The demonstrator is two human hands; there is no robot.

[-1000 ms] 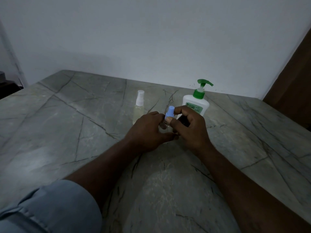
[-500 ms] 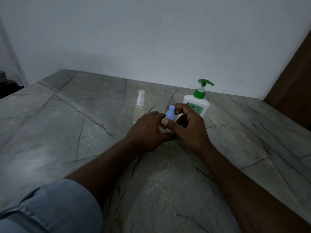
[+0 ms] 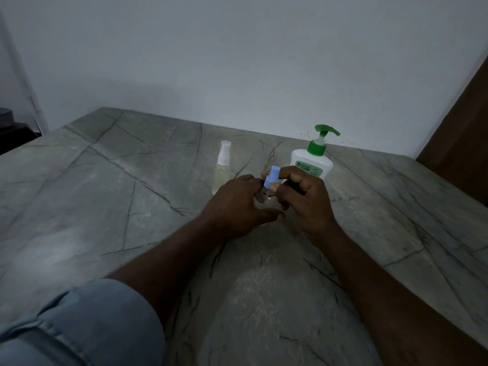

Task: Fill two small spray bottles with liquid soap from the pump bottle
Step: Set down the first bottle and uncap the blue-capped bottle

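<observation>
A small clear spray bottle (image 3: 267, 199) stands on the marble table (image 3: 105, 196). My left hand (image 3: 235, 207) grips its body from the left. My right hand (image 3: 303, 199) pinches its blue spray cap (image 3: 272, 177) between thumb and forefinger, and the cap sits raised over the threaded neck. A second small spray bottle (image 3: 222, 167) with a white cap and pale yellowish liquid stands upright behind my left hand. The white pump bottle (image 3: 313, 162) with a green pump head stands behind my right hand.
The table meets a plain white wall (image 3: 237, 62) at the back. A brown wooden panel (image 3: 464, 143) rises at the far right. A dark object (image 3: 10, 128) sits past the table's left edge. My blue sleeve (image 3: 74, 326) fills the lower left corner.
My right thumb and forefinger have shifted around the blue cap while my left hand kept its hold on the bottle. The threaded neck now shows below the cap.
</observation>
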